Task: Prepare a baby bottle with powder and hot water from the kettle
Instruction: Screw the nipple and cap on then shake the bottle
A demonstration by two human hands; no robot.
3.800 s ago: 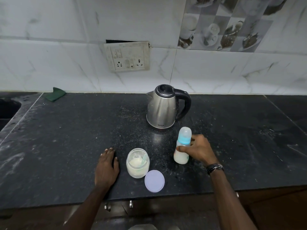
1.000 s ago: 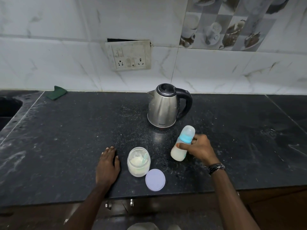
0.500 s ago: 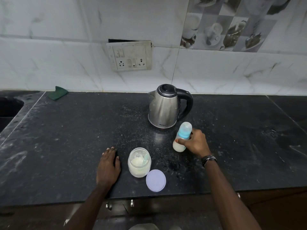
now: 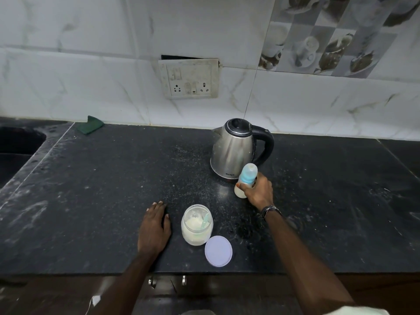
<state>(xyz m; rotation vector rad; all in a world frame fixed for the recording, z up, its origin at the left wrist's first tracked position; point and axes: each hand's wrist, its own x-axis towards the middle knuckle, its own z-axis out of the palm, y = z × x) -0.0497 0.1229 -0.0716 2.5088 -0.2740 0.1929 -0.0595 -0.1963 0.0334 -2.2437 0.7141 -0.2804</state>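
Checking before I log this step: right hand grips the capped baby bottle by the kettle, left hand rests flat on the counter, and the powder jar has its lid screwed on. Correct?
Not quite. The head view shows the powder jar open, with its lid lying on the counter beside it. The rest holds: the right hand grips the capped baby bottle by the kettle, and the left hand rests flat.

A dark speckled countertop (image 4: 113,189) fills the view. A green scrub pad (image 4: 90,128) lies at 10 o'clock against the marble-tiled wall (image 4: 68,76). A switchboard (image 4: 189,78) with 2 sockets hangs at 12 o'clock. A sink (image 4: 16,144) sits at 9 o'clock.
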